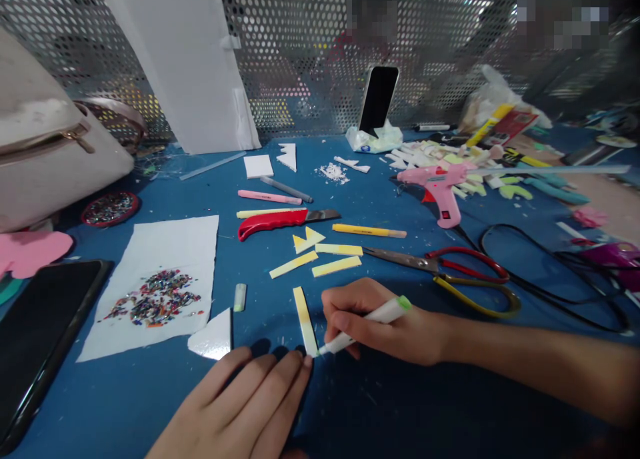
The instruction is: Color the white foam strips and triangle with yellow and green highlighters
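My right hand point(375, 322) is closed around a white marker with a green end point(383, 312). Its tip touches the lower end of a narrow yellow-coloured strip point(304, 316). My left hand point(245, 402) lies with fingers stretched out, one fingertip pressing on that same end; its thumb is mostly hidden. A marker cap point(240, 298) and a white curved-edge piece point(215, 336) lie left of the strip. Beyond it are more yellow strips point(337, 266) and a yellow zigzag-edged piece point(307, 239). Scissors with red and yellow handles point(465, 272) lie behind my right hand.
A red-handled cutter point(275, 223), an orange marker point(369, 230) and a pink marker point(270, 197) lie mid-table. A pink glue gun point(443, 186) and its cable are at right. Left are a phone point(45, 339) and paper point(175, 246) bearing beads. Another phone point(379, 99) stands behind.
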Demonstrator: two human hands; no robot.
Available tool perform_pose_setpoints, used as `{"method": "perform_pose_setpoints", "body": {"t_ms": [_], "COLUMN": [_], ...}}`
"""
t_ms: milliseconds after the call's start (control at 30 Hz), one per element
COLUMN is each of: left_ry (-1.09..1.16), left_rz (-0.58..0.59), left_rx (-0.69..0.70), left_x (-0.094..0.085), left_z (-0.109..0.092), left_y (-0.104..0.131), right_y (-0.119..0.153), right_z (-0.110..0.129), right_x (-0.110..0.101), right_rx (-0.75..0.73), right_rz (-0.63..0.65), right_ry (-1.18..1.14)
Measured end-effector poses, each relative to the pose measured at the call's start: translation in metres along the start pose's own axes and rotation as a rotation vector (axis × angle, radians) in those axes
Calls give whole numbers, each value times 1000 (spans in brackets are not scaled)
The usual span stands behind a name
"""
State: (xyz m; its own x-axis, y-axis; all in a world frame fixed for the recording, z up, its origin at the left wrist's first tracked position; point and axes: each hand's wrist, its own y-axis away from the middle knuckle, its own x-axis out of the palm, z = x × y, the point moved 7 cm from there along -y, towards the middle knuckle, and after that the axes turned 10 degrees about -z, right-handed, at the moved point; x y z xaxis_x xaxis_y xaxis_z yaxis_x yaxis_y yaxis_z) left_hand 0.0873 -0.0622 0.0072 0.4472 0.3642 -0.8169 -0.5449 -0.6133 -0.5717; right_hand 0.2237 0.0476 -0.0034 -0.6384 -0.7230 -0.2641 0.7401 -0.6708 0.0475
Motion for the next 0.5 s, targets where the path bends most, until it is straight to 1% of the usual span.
{"method": "perform_pose_setpoints", "body": {"t_ms": [33,133,267,367,500], "left_ry": [5,5,5,13,13], "left_rz": [3,18,-16,7,12], "left_rx": [-5,11,35,0,-6], "left_x": [0,1,0,3,2], "left_z": [0,0,-1,0,0], "left_y": [0,-1,1,3,3], "right_y": [0,0,2,2,1], "right_z": [0,2,0,0,0], "right_x": [0,-5,-2,-5,-3], "right_rx": [2,-8,8,-12,-9], "right_rz": [0,-63,-24,-77,-56], "right_ry": [-3,6,-21,-1,6]}}
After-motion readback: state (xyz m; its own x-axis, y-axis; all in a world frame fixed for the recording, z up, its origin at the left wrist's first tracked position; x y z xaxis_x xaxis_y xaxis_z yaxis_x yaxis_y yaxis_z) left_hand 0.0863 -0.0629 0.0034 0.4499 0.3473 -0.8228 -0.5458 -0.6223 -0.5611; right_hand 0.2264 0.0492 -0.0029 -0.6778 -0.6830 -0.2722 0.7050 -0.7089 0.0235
